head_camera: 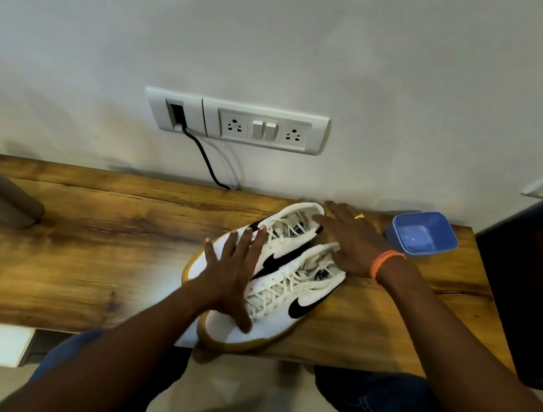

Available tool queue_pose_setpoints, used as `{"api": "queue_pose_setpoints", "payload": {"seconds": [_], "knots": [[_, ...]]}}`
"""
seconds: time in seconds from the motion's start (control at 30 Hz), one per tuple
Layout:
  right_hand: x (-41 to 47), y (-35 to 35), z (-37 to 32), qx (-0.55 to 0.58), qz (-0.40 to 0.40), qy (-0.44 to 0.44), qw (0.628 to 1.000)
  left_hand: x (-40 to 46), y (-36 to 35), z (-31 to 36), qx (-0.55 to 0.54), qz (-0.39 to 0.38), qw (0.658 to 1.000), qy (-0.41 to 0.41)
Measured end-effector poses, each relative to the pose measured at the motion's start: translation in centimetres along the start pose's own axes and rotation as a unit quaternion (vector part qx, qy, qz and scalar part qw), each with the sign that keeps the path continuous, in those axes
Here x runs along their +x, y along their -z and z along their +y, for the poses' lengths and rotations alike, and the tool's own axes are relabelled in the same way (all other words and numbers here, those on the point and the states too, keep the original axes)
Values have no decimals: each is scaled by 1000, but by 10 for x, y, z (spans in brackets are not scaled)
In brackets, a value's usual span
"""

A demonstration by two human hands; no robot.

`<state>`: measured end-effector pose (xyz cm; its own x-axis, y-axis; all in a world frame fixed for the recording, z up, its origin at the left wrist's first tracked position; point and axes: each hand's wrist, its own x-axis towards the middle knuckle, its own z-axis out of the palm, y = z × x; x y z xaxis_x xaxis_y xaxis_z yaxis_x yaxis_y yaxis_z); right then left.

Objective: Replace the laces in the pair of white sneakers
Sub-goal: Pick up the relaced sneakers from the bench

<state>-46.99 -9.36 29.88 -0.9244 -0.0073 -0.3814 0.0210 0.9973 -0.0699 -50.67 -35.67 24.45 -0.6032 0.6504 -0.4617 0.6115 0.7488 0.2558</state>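
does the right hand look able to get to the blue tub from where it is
Probably yes. The blue tub sits just beside the right hand on bare desk, nothing stands between them, and the hand is open.

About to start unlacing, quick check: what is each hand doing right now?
Left hand: open, fingers spread, over the toes of the white sneakers, gripping nothing.
Right hand: open, flat by the heels, gripping nothing.

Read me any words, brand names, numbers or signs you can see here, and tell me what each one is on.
No readable words or numbers anywhere.
Near sneaker: black swoosh mark on its side, no lettering.
Far sneaker: black swoosh mark, partly hidden, no lettering.
Small dark tag inside the near sneaker: too small and blurred to read.
Wall socket panel: no legible markings.
Blue container: no label visible.
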Motion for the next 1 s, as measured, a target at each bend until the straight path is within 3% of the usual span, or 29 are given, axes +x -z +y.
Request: {"api": "queue_pose_setpoints", "payload": {"seconds": [0.1, 0.2, 0.33, 0.43, 0.5, 0.57, 0.6, 0.67, 0.8, 1.0], "knots": [[12, -3, -9, -5, -42, 16, 999, 7, 19, -29, 44, -39, 998, -38], [11, -14, -19, -66, -30, 7, 997, 12, 30, -45, 78, -21, 996, -37], [-6, -30, -37, -63, 15, -68, 996, 3, 41, -55, 51, 48, 997, 43], [-30, -39, -51, -35, 11, -123, 992, -17, 37, -48, 83, 171, 972, 137], [-49, -47, -63, 11, 20, -167, 986, -33, 18, -32, -10, 233, 951, 204], [-66, -55, -80, 64, 36, -212, 974, -50, -3, -5, -234, 184, 914, 275], [-72, -60, -87, 83, 43, -231, 968, -56, -16, 11, -321, 143, 894, 278], [-86, -69, -102, 102, 67, -244, 962, -71, -37, 46, -433, 139, 857, 244], [-105, -85, -109, 129, 89, -188, 970, -80, -51, 88, -529, 201, 793, 226], [-125, -95, -107, 145, 69, -186, 969, -76, -41, 60, -532, 171, 817, 144]]}}
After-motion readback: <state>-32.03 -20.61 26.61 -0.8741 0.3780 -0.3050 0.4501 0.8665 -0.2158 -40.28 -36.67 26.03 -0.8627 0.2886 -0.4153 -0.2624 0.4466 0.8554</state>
